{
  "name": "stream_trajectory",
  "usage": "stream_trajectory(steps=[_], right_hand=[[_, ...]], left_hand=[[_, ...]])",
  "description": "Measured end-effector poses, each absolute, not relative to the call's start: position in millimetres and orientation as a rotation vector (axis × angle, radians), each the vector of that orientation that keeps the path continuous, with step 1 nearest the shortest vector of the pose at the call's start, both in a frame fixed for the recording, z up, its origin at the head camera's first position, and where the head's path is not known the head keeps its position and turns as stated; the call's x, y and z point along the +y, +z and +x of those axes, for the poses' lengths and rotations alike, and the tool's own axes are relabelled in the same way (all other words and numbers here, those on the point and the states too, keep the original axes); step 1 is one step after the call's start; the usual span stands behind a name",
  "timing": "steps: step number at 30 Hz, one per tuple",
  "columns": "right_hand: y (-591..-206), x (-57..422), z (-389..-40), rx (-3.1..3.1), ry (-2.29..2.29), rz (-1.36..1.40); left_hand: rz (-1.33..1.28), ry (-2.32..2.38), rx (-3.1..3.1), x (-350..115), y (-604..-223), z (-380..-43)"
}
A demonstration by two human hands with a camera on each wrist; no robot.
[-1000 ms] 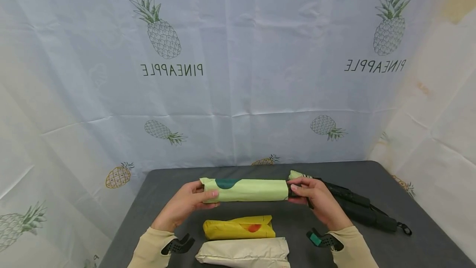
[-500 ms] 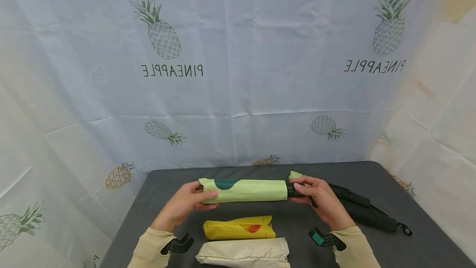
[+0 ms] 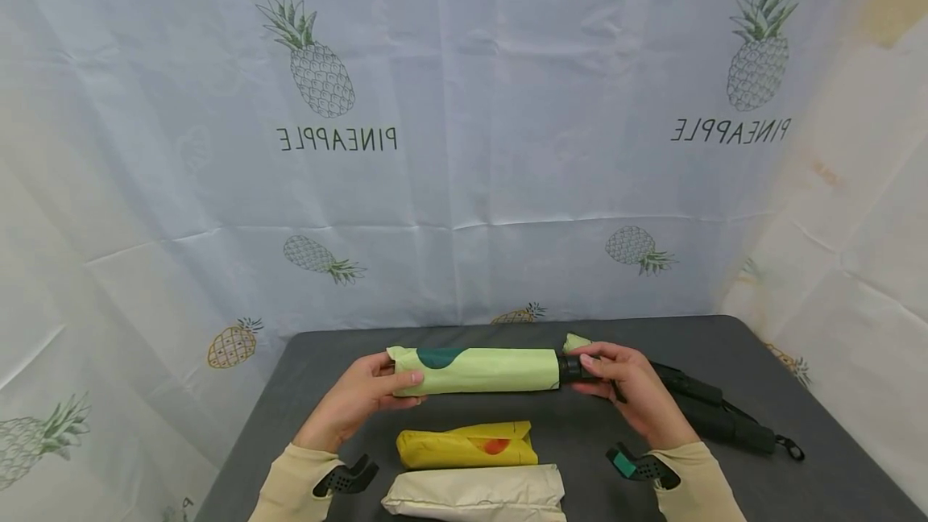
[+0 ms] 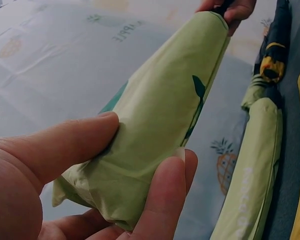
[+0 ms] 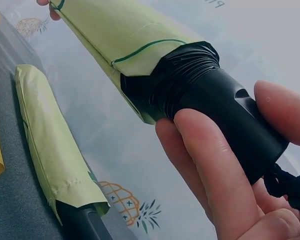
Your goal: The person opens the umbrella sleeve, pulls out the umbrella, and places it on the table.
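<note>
A folded black umbrella (image 5: 205, 90) is partly inside a light green sleeve (image 3: 486, 370) with a dark green patch, held level above the dark table. My left hand (image 3: 362, 397) pinches the sleeve's left end between thumb and fingers. At the other end, my right hand (image 3: 629, 383) grips the black handle (image 5: 235, 120), from which a black cord (image 5: 285, 185) hangs. Black folds bunch at the sleeve's mouth in the right wrist view. Below lie a yellow sleeved item (image 3: 464, 445) and a cream one (image 3: 474, 494).
Black folded umbrellas (image 3: 725, 421) lie at the table's right, near a light green end (image 3: 575, 341) partly behind my right hand. Another light green sleeve (image 5: 50, 140) lies on the table under the held one. A pineapple-print curtain (image 3: 464, 143) stands behind the table (image 3: 275, 457).
My right hand has moved slightly right with the handle, and more of the black umbrella shows outside the sleeve. My left hand stays nearly in place.
</note>
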State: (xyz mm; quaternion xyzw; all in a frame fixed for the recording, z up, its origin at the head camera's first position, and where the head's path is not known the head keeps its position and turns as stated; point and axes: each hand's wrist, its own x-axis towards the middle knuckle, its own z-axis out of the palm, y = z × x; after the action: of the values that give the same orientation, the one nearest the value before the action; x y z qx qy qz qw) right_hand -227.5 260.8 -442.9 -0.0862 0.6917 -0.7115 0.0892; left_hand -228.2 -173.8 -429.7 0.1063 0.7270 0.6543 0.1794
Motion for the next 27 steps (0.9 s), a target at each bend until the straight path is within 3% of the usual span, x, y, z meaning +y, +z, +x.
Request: stream_trajectory(steps=[27], right_hand=[[-442,273,-228,2.059,-2.151,-0.228]], left_hand=[[0.281,1.843,2.061,-178,-430,-230]])
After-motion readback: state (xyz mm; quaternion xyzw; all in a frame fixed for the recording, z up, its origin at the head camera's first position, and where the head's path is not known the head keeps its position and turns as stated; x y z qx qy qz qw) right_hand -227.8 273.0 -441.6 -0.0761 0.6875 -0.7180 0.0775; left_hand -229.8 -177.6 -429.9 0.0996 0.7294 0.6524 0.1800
